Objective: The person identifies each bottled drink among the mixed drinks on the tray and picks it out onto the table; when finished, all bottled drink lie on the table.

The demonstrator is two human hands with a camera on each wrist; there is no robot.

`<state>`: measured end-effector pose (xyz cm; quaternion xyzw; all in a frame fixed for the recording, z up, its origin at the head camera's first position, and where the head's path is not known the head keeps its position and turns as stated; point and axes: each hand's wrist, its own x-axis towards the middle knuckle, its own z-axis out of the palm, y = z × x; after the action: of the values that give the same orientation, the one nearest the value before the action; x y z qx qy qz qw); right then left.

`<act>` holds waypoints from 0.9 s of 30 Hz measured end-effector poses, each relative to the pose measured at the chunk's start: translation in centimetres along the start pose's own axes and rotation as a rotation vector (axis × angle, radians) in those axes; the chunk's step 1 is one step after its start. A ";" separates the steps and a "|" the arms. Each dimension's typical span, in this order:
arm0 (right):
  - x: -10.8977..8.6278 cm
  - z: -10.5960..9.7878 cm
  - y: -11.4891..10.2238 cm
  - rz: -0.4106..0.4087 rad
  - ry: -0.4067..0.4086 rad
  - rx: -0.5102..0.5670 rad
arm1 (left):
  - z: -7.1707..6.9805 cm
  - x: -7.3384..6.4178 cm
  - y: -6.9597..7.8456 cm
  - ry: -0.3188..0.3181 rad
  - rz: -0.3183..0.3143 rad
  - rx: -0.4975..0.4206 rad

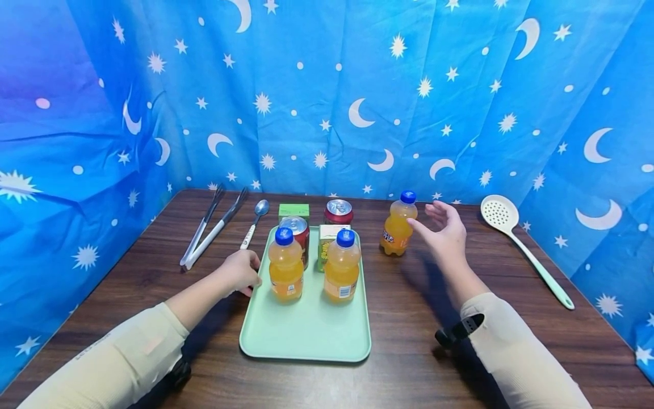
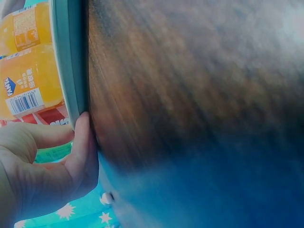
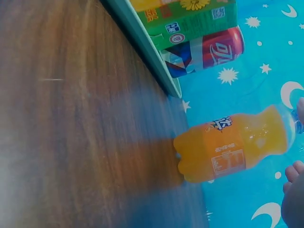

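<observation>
My left hand is at the left edge of a pale green tray, thumb and fingers pinching its rim, as the left wrist view shows close up. On the tray stand two orange soda bottles with blue caps, two drink cans, and two green drink cartons, partly hidden behind one another. Right of the tray, a third orange soda bottle stands upright on the table. Beside it my right hand is held with fingers spread and relaxed, its thumb tip overlapping the bottle's side in the head view.
Metal tongs and a spoon with a patterned handle lie left of the tray. A pale slotted skimmer lies along the right side of the dark wooden table. Blue cloth with stars and moons hangs behind.
</observation>
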<state>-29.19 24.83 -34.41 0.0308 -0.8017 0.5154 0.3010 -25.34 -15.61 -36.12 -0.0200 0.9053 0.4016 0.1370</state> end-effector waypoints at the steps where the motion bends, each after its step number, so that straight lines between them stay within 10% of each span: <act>1: -0.1 -0.1 -0.1 -0.014 0.009 0.017 | 0.0 0.0 0.0 0.000 -0.001 0.001; 14: -2.0 -1.2 -4.0 -0.106 -0.032 0.297 | 0.0 -0.1 0.2 -0.002 -0.010 0.001; 27: -4.5 -0.5 -6.8 -0.247 -0.230 0.285 | 0.0 -0.1 0.1 -0.009 -0.003 -0.013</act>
<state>-22.84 20.92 -31.03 0.2296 -0.7401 0.5757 0.2611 -25.23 -15.50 -36.00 -0.0202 0.9019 0.4076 0.1415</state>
